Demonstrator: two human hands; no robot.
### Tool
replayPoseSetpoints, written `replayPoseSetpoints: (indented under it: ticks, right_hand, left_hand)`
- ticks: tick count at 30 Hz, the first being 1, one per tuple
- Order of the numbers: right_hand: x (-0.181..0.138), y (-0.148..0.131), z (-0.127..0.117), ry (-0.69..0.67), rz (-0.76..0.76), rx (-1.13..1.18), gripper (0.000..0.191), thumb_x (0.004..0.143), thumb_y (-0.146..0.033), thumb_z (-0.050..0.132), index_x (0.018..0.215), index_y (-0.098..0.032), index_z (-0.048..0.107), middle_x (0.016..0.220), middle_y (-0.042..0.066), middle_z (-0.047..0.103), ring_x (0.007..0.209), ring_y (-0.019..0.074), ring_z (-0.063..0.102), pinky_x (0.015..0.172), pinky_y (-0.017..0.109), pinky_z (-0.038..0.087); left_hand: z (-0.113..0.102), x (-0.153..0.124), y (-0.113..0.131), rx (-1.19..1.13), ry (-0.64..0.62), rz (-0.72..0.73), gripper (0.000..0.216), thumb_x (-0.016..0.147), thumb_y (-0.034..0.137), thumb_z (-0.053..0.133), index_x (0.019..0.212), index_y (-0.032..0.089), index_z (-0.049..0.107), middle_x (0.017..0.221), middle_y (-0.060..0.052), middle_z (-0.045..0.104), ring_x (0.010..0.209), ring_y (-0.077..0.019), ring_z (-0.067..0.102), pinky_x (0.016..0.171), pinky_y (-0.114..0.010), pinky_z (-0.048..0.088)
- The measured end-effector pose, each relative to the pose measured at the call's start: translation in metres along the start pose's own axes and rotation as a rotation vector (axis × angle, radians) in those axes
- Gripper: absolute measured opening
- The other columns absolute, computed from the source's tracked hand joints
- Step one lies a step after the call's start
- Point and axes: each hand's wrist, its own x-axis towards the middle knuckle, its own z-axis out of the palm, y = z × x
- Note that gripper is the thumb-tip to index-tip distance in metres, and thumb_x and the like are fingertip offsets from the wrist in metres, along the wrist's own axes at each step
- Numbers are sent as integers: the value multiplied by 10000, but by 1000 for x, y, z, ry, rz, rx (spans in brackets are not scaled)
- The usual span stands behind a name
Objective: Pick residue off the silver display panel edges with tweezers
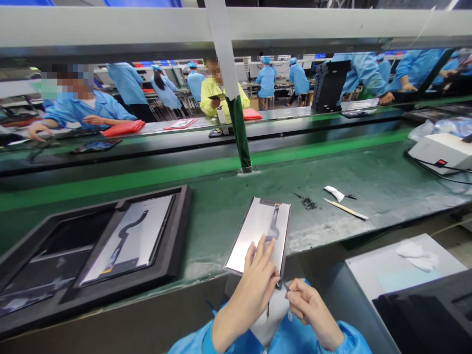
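Note:
A display panel (250, 228) with a silvery back lies at the bench's front edge, its near end reaching past it. A dark flex cable (274, 223) curves along its right side and runs under my left hand (260, 273). That hand rests with some fingers on the panel, while its thumb and forefinger pinch the cable's dark end beyond the panel's near right corner. My right hand (308, 305), just to the right, is closed on a thin dark strip (284, 285) that meets the cable end. Whether the strip is a tool or peeled tape is unclear.
At left, a black foam tray (183, 216) holds another display panel (138, 231). Black scraps (308, 201), a pale pointed stick (346, 209) and a white-wrapped tool (335, 192) lie right. A white device (442, 152) stands farther right. A post (239, 132) rises behind; co-workers sit opposite.

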Motion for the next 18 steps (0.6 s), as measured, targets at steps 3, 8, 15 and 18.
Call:
replayPoseSetpoints:
  ticks: [3, 8, 15, 18]
  right_hand:
    - [-1, 1, 1, 21, 16, 17, 578, 740, -774, 616, 762, -203, 525, 538, -90, 406, 414, 52, 193, 415, 222, 126]
    - [-7, -9, -1, 78, -125, -211, 585, 824, -772, 505, 731, -196, 551, 560, -68, 364, 501, 101, 319, 482, 240, 253]
    - [-12, -16, -8, 102, -185, -371, 566, 878, -741, 456, 697, -207, 508, 568, -53, 413, 535, 120, 373, 527, 265, 291]
    - [-11, -17, -11, 86, -156, -348, 577, 884, -740, 449, 743, -193, 562, 526, -73, 372, 501, 109, 328, 510, 264, 267]
  left_hand:
    - [7, -11, 11, 83, 78, -23, 237, 912, 4, 375, 855, 168, 536, 1563, -168, 367, 1514, -345, 52, 1140, -671, 257]
    - [8, 0, 19, 84, -28, 83, 215, 896, -10, 418, 838, 161, 536, 1588, -181, 311, 1512, -339, 98, 1175, -650, 197]
    - [-4, 8, -13, -192, -75, 51, 173, 986, 160, 502, 1155, 179, 533, 1489, -152, 487, 1464, -292, 305, 1155, -580, 331]
    - [-10, -2, -27, -239, -92, 62, 634, 917, 332, 673, 1443, 199, 345, 1517, -159, 448, 1451, -295, 326, 1179, -546, 310]
